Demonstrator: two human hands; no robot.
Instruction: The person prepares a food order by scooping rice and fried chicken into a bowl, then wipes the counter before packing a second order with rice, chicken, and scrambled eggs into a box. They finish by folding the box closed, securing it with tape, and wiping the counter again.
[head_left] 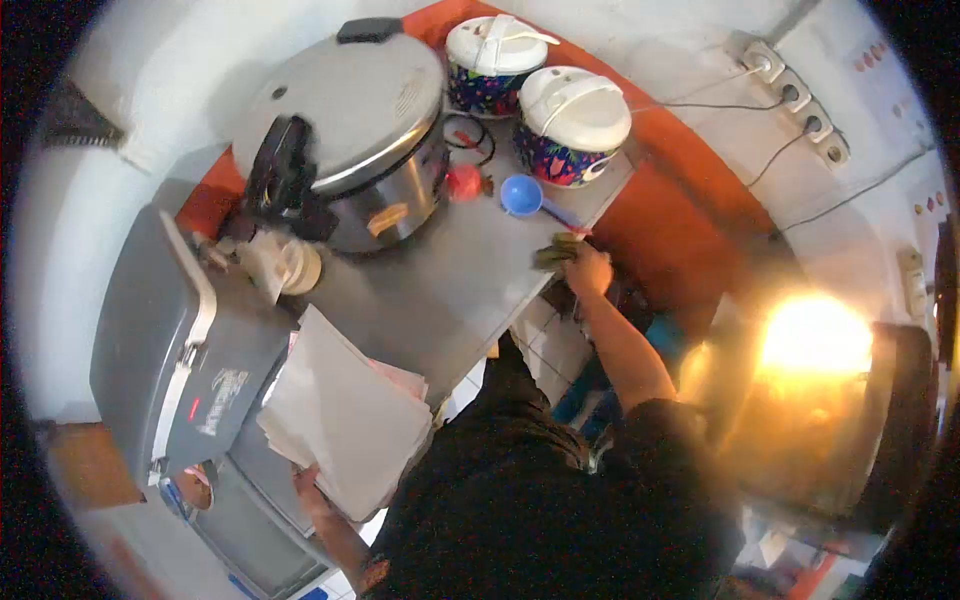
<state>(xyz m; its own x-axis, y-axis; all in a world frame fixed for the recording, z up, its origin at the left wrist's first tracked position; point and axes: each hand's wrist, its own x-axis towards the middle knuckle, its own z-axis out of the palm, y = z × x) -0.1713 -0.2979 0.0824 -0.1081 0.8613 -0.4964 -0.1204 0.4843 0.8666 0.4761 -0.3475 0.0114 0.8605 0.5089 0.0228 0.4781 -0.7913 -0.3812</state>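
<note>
The right grip of the person is closed around a folded greenish cloth, which lies against the edge of the grey table. The left grip holds a thick stack of paper sheets by its lower edge; the fingers are partly hidden under the sheets. This stack is in front of the body, at the left, near the table's front edge.

Just beyond the cloth, a blue ladle lies on the table with its handle directed to the right grip. Next to it there is a small red object, too blurred to name. Behind them stand two lidded flower-patterned pots, near each other. To their left stands a large steel cooker with a grey lid and black handles. A grey box with metal latches is beside the stack. On the wall, several plugs sit in a socket strip.
</note>
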